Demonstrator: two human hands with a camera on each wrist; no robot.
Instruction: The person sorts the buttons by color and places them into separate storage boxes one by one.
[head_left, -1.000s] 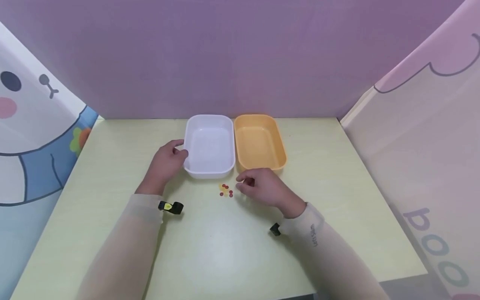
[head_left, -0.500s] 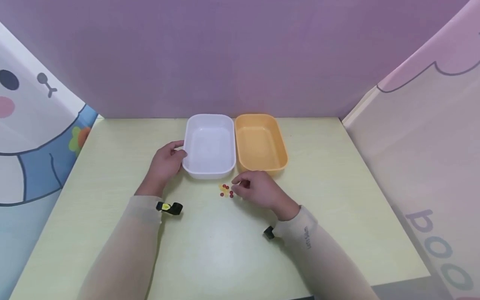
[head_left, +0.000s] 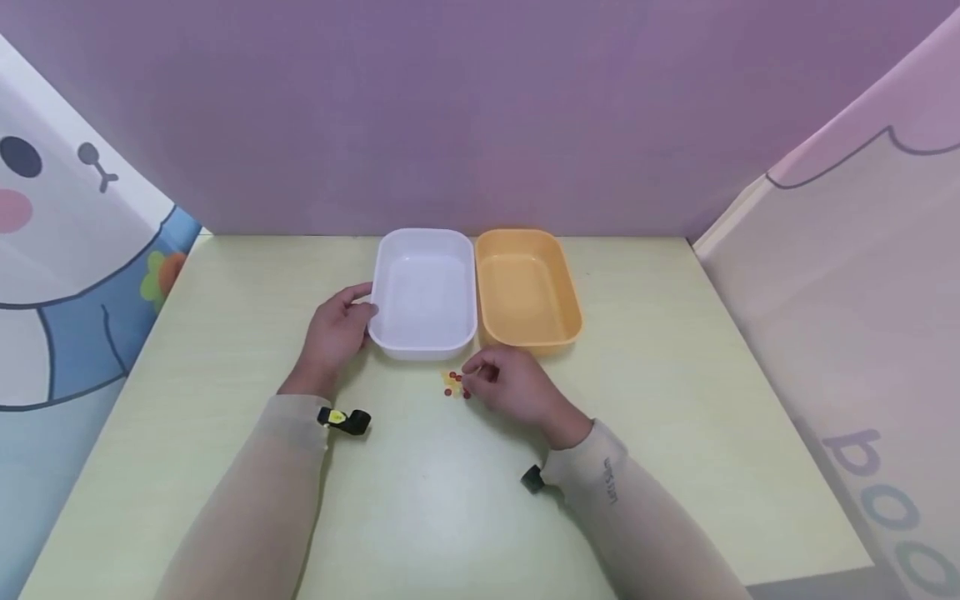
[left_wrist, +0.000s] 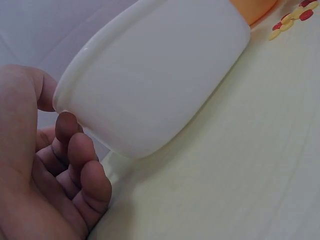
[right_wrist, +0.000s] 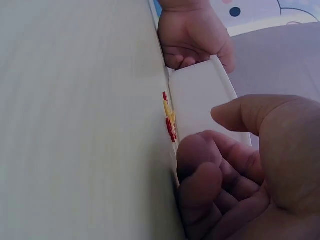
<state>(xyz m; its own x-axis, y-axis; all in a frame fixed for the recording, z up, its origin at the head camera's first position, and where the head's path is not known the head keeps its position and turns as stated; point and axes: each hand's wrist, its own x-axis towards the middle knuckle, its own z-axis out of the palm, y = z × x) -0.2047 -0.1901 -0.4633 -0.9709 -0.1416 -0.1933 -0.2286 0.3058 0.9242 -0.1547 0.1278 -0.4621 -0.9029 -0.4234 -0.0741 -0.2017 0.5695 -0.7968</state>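
Note:
In the head view my left hand [head_left: 335, 333] grips the left rim of a white plastic tub [head_left: 423, 304]. Thumb and fingertips meet at that rim in the left wrist view, where the tub's outer wall [left_wrist: 155, 85] fills the middle. My right hand [head_left: 513, 383] hovers low over a small cluster of flat round red and yellow discs [head_left: 448, 392], its fingertips overlapping the right edge of the cluster. In the right wrist view, thumb and forefinger of that hand [right_wrist: 235, 175] stand apart with nothing between them, other fingers loosely curled, and several discs [right_wrist: 170, 122] lie just beyond.
An orange tub [head_left: 528, 292] stands against the white tub's right side, just beyond my right hand. The pale tabletop [head_left: 420, 500] ends at a purple back wall [head_left: 450, 117], with printed panels on both sides.
My right hand has moved left and slightly down, its fingertips coming from beside the discs to right over them. The left hand stays on the white tub. The head view has shifted slightly.

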